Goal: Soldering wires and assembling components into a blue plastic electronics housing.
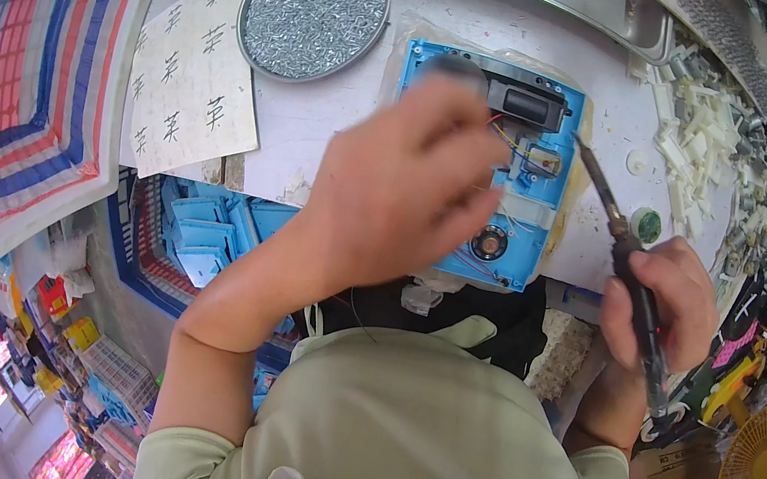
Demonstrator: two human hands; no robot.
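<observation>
On the white worktable (290, 145), from where I stand, a blue casing (529, 252) lies open. Over its left side hovers the left hand (404, 177), blurred and half curled; I can't tell whether it pinches anything. The right hand (683, 300) grips a soldering iron (633, 281), its tip near the casing's right edge. A round speaker (488, 243) sits inside.

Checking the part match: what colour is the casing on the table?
The casing is bright blue, best seen in the head view.
</observation>
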